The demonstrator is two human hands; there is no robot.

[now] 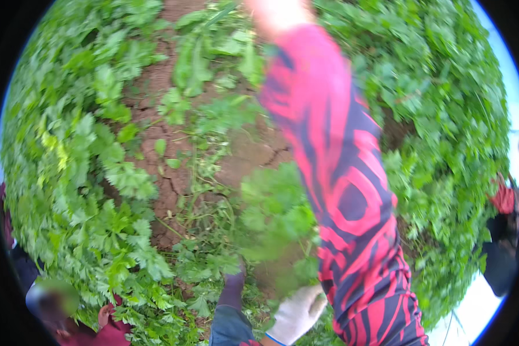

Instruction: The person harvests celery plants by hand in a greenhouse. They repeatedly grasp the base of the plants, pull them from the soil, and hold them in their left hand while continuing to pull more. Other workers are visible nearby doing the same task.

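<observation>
My left hand point(300, 315), in a white glove with a blue cuff edge, is low in the view with its fingers curled. A blurred bunch of leafy greens point(277, 212) rises from it, with lobed leaves like celery; its stems are unclear at the glove. My right arm point(354, 194), in a pink and black patterned sleeve, stretches to the top edge. Only a bright, blurred bit of bare wrist point(281, 15) shows there; the right hand itself is out of view. Beneath lies cracked brown soil point(168, 181) with loose cut leaves and stems point(207, 190).
Dense leafy plants stand on the left point(82, 173) and right point(441, 108). My lower leg point(230, 318) is at the bottom. Another person in a maroon sleeve point(114, 331) is at lower left, a hand point(105, 315) near the leaves. Red cloth point(503, 198) shows at the right rim.
</observation>
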